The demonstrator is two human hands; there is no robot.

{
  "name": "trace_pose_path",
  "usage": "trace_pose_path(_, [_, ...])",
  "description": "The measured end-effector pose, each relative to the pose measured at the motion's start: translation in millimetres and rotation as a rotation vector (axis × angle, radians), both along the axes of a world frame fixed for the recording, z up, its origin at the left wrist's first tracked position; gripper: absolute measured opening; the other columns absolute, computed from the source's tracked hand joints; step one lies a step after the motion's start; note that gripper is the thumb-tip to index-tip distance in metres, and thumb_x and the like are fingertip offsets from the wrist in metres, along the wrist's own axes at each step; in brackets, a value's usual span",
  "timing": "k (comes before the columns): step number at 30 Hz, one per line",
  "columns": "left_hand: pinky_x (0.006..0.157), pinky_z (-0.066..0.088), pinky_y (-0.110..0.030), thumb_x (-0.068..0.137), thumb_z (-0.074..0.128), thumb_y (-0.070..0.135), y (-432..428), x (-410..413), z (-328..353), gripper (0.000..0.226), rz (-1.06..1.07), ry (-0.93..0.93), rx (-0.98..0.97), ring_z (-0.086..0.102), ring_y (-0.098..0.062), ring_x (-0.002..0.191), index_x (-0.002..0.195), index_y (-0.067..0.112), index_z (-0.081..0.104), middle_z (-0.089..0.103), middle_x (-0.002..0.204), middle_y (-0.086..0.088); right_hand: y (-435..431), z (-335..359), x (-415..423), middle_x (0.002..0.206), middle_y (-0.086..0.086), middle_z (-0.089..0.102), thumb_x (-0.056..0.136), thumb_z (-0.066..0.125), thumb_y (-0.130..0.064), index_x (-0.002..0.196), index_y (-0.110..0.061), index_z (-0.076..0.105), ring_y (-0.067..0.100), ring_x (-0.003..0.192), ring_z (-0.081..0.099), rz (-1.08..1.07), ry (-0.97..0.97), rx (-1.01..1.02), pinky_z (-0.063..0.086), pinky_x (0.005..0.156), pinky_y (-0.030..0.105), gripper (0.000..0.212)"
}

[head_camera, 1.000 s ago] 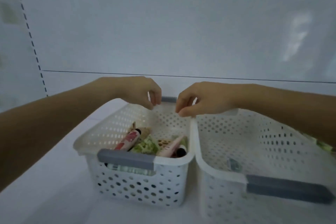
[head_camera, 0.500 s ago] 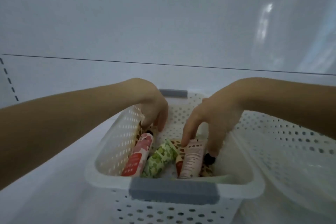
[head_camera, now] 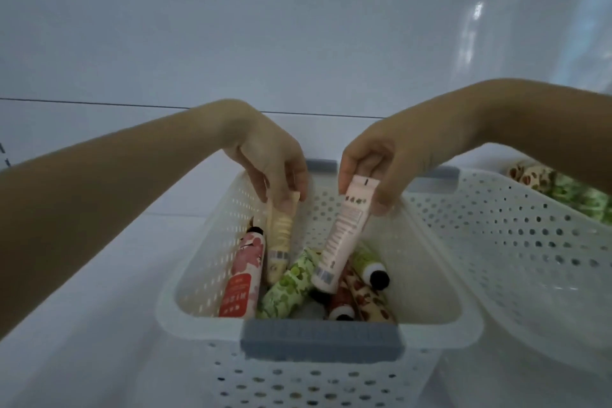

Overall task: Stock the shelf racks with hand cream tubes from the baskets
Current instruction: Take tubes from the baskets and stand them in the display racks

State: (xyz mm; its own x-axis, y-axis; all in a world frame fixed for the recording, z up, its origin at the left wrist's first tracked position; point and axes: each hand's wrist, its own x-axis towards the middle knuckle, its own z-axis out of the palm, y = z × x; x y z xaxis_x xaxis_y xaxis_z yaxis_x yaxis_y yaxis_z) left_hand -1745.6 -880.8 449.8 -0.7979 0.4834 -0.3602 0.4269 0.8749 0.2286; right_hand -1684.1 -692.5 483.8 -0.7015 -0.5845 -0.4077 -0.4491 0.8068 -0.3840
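Pinching: L hand (head_camera: 275, 162) 1 cream tube (head_camera: 280, 237) | R hand (head_camera: 390, 159) 1 pink tube (head_camera: 341, 235) | mid basket (head_camera: 205, 258) + side basket (head_camera: 516, 242) = 2

Nothing could be read. The pink tube (head_camera: 341, 235) carried rows of small print and a barcode near its lower end, all blurred. The flowered tube (head_camera: 241, 291) bore white characters on its red band, too soft to make out. The cream tube (head_camera: 280, 242) showed only a barcode.
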Motion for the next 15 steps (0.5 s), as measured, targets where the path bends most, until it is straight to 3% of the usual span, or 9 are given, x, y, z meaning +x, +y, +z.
trace_pose_path(5, [0.091,0.05,-0.039,0.078,0.07,0.007,-15.0,5.2,13.3,0.021,0.086,0.028,0.415,0.064,-0.024,0.097,0.075,0.027,0.069,0.069,0.099,-0.008,20.6,0.8,-1.7,0.091,-0.004,0.073,0.077,0.069,-0.007,0.099,-0.015,0.059,0.01,0.089,0.068,-0.111,0.062,-0.21,0.055,0.077,0.019,0.025])
trace_pose_path(7, [0.088,0.053,-0.035,0.082,0.066,0.007,-17.8,5.7,19.4,0.017,0.105,0.075,0.565,0.066,-0.021,0.096,0.08,0.024,0.068,0.071,0.095,-0.004,28.3,1.1,-1.4,0.092,-0.002,0.073,0.079,0.067,-0.01,0.098,-0.012,0.06,0.012,0.091,0.069,-0.16,0.072,-0.332,0.056,0.08,0.024,0.021])
trace_pose_path(10, [0.08,0.057,-0.027,0.083,0.063,0.012,-19.6,11.0,27.1,0.01,0.12,0.006,0.793,0.068,-0.015,0.089,0.089,0.018,0.066,0.072,0.088,-0.001,36.5,-1.4,-1.7,0.091,0.003,0.074,0.085,0.061,-0.01,0.099,-0.009,0.057,0.017,0.089,0.07,-0.26,0.071,-0.654,0.057,0.077,0.029,0.015])
trace_pose_path(12, [0.076,0.058,-0.029,0.083,0.061,0.013,-17.1,14.9,28.7,0.014,0.116,-0.027,0.972,0.07,-0.017,0.088,0.096,0.018,0.063,0.072,0.086,-0.002,39.9,-4.0,-3.2,0.089,0.005,0.074,0.087,0.057,-0.008,0.101,-0.01,0.056,0.019,0.088,0.071,-0.327,0.086,-0.864,0.058,0.076,0.03,0.014])
trace_pose_path(15, [0.069,0.058,-0.031,0.088,0.058,0.01,-4.4,21.0,30.0,0.018,0.138,-0.008,1.255,0.071,-0.019,0.087,0.105,0.016,0.058,0.071,0.078,0.0,42.7,-3.5,-2.8,0.082,0.001,0.073,0.088,0.058,-0.014,0.102,-0.012,0.059,0.018,0.084,0.071,-0.371,0.131,-1.026,0.058,0.075,0.031,0.014])
